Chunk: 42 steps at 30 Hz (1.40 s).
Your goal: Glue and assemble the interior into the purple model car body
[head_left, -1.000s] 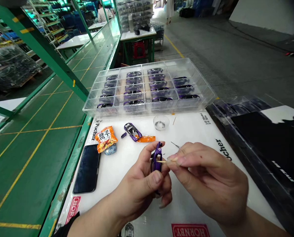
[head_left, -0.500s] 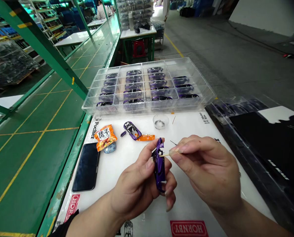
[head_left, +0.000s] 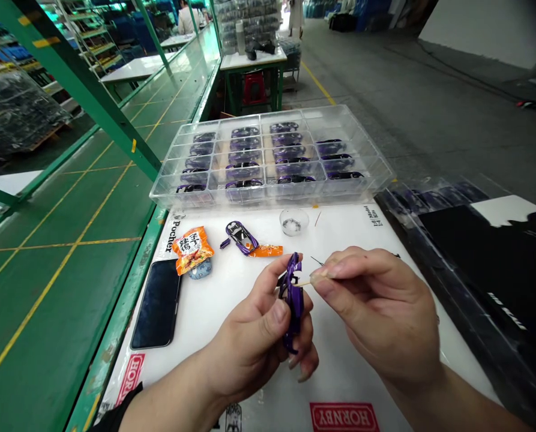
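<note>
My left hand [head_left: 254, 342] grips a small purple toy car body [head_left: 292, 300], held upright on edge above the white table [head_left: 231, 300]. My right hand [head_left: 376, 318] pinches a thin wooden stick [head_left: 304, 282] whose tip touches the upper part of the car body. A second purple car body [head_left: 241, 237] lies on the table beyond my hands, next to an orange wrapper strip [head_left: 266, 251]. A small clear cup [head_left: 293, 222] stands further back.
A clear compartment tray [head_left: 362, 162] with several purple car bodies sits at the table's far edge. A phone [head_left: 157, 303] and an orange snack packet [head_left: 192, 248] lie to the left. Black trays [head_left: 493, 258] are on the right. A green conveyor [head_left: 69, 240] runs along the left.
My left hand has turned the purple car body and lifted it a little. The stick in my right hand moved from the body's middle up to its top end.
</note>
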{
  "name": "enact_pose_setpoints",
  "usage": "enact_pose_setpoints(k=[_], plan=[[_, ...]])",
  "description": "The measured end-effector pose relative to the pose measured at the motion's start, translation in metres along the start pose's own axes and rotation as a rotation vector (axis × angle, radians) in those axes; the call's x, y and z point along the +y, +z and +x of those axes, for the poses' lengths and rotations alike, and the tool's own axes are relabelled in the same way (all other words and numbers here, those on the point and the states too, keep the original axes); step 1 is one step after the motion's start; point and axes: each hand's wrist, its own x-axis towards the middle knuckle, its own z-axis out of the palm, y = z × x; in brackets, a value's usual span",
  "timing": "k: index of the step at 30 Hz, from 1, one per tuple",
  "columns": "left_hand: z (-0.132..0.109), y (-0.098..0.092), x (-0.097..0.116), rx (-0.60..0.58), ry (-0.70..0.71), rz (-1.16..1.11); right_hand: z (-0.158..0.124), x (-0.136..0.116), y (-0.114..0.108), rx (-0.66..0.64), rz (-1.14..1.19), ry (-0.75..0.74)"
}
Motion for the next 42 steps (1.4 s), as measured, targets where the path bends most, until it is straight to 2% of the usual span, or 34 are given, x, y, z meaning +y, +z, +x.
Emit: enact_pose_setpoints(k=[26,34,38,42], plan=[[0.0,0.0,0.003,0.003,-0.007,-0.012,0.001,-0.002,-0.002,-0.029,0.012,-0.041],[-0.001,0.0,0.005,-0.004,-0.026,-0.011,-0.001,-0.003,-0.001,0.009,0.011,0.017],[0.002,0.001,0.007,0.031,-0.013,0.013,-0.002,-0.002,-0.003,0.016,-0.02,-0.017],[0.003,-0.002,0.012,0.001,0.041,0.018,-0.001,-0.001,-0.005,0.068,-0.064,-0.043]])
